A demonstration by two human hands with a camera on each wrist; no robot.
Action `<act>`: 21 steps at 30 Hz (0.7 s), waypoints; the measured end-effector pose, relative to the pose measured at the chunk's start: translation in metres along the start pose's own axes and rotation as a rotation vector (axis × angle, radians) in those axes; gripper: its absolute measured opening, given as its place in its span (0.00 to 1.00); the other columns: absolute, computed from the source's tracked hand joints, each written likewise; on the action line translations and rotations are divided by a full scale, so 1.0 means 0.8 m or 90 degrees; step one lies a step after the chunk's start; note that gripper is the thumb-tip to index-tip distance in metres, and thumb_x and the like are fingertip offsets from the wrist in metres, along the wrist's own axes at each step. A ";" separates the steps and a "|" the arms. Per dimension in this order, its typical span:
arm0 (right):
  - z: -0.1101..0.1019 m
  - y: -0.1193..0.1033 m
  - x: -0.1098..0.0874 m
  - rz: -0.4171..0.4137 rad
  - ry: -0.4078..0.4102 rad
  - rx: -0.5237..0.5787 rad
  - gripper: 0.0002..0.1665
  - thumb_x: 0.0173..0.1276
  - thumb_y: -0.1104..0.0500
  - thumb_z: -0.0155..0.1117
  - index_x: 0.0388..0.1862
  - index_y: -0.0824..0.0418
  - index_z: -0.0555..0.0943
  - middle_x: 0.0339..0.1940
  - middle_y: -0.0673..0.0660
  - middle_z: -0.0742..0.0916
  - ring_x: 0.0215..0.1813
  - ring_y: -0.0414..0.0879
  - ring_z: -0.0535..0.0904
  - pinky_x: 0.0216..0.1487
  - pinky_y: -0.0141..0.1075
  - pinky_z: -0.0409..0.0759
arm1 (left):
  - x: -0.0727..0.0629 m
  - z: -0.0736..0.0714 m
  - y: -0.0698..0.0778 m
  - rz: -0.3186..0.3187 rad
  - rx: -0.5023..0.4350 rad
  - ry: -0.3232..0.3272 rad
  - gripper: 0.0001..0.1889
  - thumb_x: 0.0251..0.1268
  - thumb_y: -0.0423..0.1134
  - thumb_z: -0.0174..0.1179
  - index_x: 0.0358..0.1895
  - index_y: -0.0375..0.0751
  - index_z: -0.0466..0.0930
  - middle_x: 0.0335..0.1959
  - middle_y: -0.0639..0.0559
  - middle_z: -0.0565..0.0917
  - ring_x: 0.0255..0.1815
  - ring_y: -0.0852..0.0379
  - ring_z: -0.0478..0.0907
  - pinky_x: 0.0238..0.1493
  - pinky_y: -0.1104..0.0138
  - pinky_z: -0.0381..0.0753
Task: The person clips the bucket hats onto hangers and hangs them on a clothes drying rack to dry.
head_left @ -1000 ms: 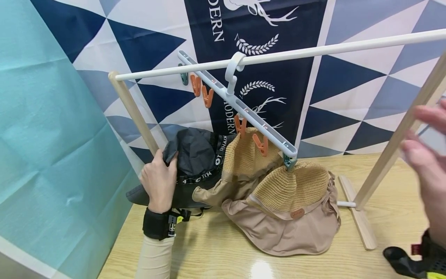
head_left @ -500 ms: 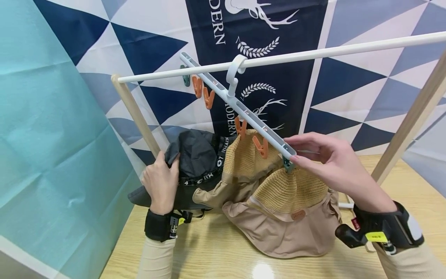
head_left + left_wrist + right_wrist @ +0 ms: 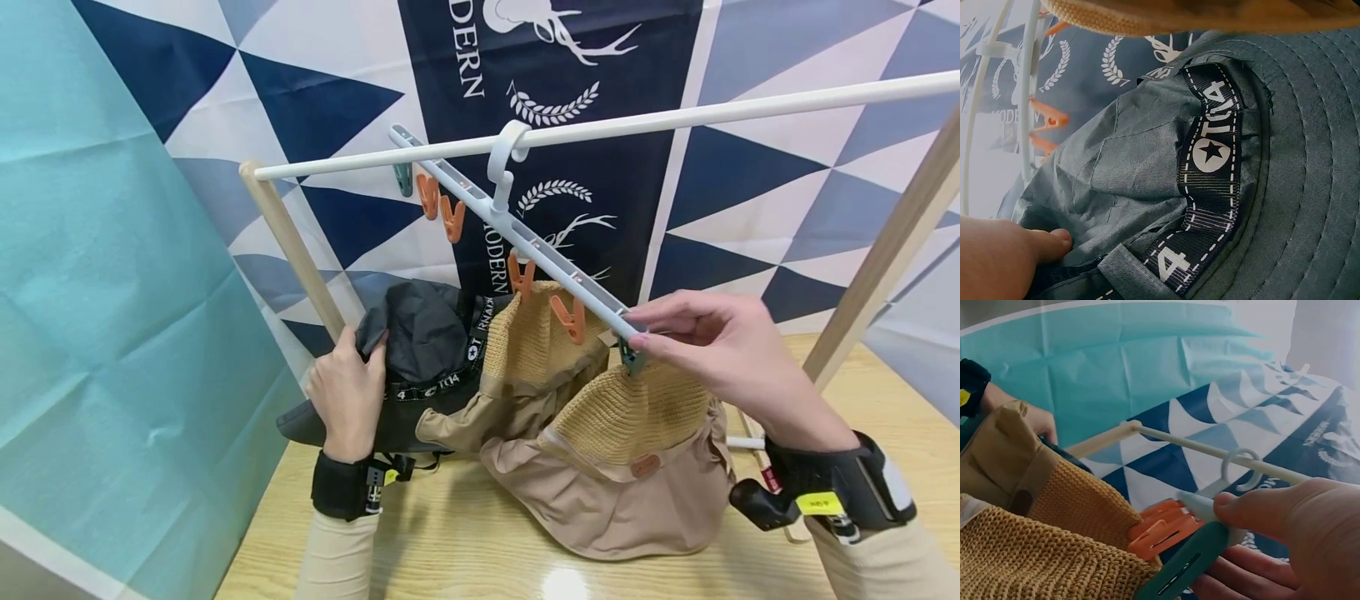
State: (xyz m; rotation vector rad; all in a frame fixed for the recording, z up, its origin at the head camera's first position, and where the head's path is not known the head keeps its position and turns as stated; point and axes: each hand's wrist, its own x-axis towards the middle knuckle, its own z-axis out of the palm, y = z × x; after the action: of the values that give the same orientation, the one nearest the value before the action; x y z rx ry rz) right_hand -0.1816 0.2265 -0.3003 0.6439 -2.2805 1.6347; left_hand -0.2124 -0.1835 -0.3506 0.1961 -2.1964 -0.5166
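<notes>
My left hand point(image 3: 347, 392) grips the crown of a dark grey bucket hat point(image 3: 423, 329) at the left, its thumb point(image 3: 1054, 245) pressed into the fabric. A black band with white lettering point(image 3: 1211, 153) runs round the hat. With thumb and fingers, my right hand point(image 3: 731, 354) pinches the near end of a pale blue clip hanger point(image 3: 536, 246). Just under that end, a green clip point(image 3: 1188, 562) bites the edge of a tan hat with a knitted crown point(image 3: 607, 421). A second knitted tan hat point(image 3: 551, 333) hangs behind it, below an orange clip point(image 3: 521, 275).
The hanger hooks over a white rail point(image 3: 675, 123) on a wooden-legged rack point(image 3: 292, 242). More orange clips point(image 3: 452, 219) and a green one point(image 3: 403, 179) dangle from its far half. Patterned fabric covers the wall, with a teal sheet point(image 3: 135, 333) at left; a wooden table point(image 3: 450, 542) lies below.
My right hand has come in from the right side and taken hold of the hanger's near end. That end has shifted slightly right. My left hand keeps its grip on the bucket hat.
</notes>
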 end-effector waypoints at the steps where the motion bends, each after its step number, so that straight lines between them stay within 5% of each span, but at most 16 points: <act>1: -0.003 -0.001 -0.003 -0.001 0.018 0.009 0.14 0.72 0.71 0.78 0.55 0.63 0.94 0.48 0.45 0.98 0.43 0.35 0.96 0.41 0.26 0.88 | 0.000 0.000 0.000 -0.001 0.002 0.000 0.18 0.81 0.47 0.71 0.46 0.31 0.88 0.20 0.34 0.82 0.19 0.32 0.77 0.26 0.60 0.51; 7: -0.022 -0.005 -0.019 -0.030 0.099 0.077 0.11 0.69 0.77 0.77 0.48 0.72 0.93 0.50 0.50 0.98 0.39 0.37 0.95 0.38 0.25 0.87 | 0.001 -0.001 -0.001 0.004 0.006 0.005 0.19 0.81 0.48 0.71 0.47 0.31 0.89 0.21 0.32 0.84 0.20 0.31 0.79 0.25 0.60 0.52; 14: -0.044 -0.002 -0.036 -0.026 0.155 0.028 0.10 0.69 0.78 0.76 0.49 0.74 0.91 0.47 0.49 0.98 0.33 0.35 0.92 0.35 0.24 0.84 | 0.001 0.000 0.000 0.003 0.006 0.003 0.19 0.81 0.48 0.70 0.48 0.31 0.89 0.22 0.31 0.85 0.20 0.30 0.79 0.25 0.60 0.52; 21: -0.068 0.006 -0.049 -0.054 0.187 0.149 0.12 0.70 0.83 0.70 0.50 0.79 0.89 0.46 0.52 0.98 0.38 0.36 0.94 0.38 0.22 0.84 | 0.000 0.001 0.000 0.000 0.002 -0.001 0.18 0.81 0.47 0.70 0.48 0.32 0.89 0.21 0.32 0.84 0.20 0.31 0.78 0.24 0.60 0.52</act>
State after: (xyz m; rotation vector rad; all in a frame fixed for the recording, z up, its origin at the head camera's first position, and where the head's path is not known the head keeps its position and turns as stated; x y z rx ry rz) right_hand -0.1522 0.2871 -0.3036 0.5022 -1.8508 1.8348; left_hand -0.2130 -0.1829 -0.3511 0.1979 -2.1994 -0.5134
